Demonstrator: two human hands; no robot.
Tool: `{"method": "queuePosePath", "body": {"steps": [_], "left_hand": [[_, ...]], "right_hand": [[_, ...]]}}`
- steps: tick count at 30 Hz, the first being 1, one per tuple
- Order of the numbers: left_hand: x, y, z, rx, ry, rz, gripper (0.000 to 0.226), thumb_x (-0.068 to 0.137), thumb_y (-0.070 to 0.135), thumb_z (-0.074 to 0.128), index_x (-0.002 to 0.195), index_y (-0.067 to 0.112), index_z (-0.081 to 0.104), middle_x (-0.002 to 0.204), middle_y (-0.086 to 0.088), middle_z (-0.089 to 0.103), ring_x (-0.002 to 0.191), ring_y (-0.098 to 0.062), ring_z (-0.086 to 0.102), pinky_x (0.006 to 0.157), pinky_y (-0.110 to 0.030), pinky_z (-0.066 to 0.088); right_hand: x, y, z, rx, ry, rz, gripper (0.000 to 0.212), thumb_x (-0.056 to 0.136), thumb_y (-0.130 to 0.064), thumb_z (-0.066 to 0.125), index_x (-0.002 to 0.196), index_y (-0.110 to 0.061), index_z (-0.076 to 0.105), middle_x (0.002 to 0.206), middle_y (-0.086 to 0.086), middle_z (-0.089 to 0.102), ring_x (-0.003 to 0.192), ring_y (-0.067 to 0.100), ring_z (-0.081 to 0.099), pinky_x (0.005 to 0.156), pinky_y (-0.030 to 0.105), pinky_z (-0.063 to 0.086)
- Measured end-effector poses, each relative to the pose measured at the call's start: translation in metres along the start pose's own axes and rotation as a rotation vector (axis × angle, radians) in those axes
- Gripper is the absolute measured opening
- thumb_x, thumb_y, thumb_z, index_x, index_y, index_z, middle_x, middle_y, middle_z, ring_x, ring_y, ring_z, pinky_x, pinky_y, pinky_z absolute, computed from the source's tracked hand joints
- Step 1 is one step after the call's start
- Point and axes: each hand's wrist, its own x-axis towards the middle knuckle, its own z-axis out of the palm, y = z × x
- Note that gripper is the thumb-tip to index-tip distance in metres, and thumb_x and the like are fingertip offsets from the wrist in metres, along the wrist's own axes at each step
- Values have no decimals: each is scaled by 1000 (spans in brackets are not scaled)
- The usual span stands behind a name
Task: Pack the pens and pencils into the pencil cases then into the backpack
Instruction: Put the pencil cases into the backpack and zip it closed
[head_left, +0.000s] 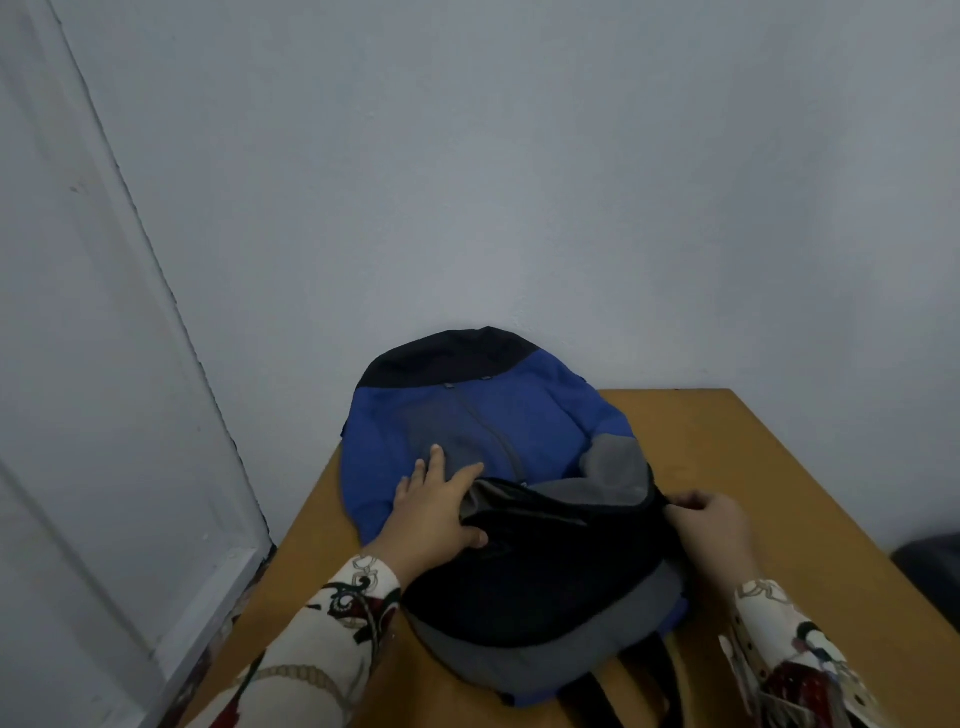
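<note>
Patterned sleeves (332, 649) reach forward from both lower corners. Between the two hands lies the backpack (493, 431), blue, black and grey, flat on the tabletop (727, 447). Left hand (434, 512) rests on its blue front, fingers spread straight, thumb hooked at the dark opening edge. Right hand (714, 522) curls its fingers, pinching the black rim at the bag's right side.
</note>
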Motion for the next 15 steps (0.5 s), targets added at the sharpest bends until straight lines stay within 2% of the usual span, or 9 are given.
{"method": "queuePosePath", "body": {"steps": [5,7,9,10,12,13,15], "left_hand": [[23,-8,-13,57,-19,37,82,87,35,69,150,47,18,163,-4,-10,150,-26,-7,119,-50,0],[25,-10,-10,96,26,27,79,88,34,67,148,50,18,163,0,-8,150,-25,-7,118,-53,0],[22,-10,-1,124,138,32,75,91,32,63,148,50,19,163,0,-5,150,-27,-7,117,-55,0],[18,-10,5,118,232,67,70,92,28,63,147,48,25,163,-2,1,150,-30,-2,116,-57,3],[3,-9,19,40,418,194,58,87,13,66,135,40,49,157,-7,29,146,-34,21,114,-59,16],[-7,-9,26,-34,494,261,51,81,8,64,122,37,55,148,-5,44,140,-31,33,112,-57,21],[-31,-12,36,-206,567,363,42,70,13,54,105,37,54,121,7,62,126,-13,48,114,-50,21]], "right_hand": [[-37,15,5,100,4,-56,8,84,-5,63,78,-9,61,78,11,65,73,27,62,61,39,50],[-48,19,7,105,1,-112,9,86,-8,62,77,-10,60,78,10,64,73,26,60,57,33,43],[-54,23,9,127,20,-160,18,91,-16,60,75,-8,60,76,12,61,71,24,57,57,32,39],[-54,25,8,174,46,-153,25,94,-20,57,75,-4,60,74,15,59,69,24,56,59,32,38],[-50,27,6,306,105,-97,33,98,-25,52,78,0,63,73,19,60,68,26,55,63,36,41],[-46,28,5,339,126,-71,31,98,-25,52,81,-2,65,73,16,61,69,26,56,65,38,43],[-34,30,3,331,128,-20,20,98,-19,51,98,-8,68,78,9,66,73,25,62,69,41,50]]}}
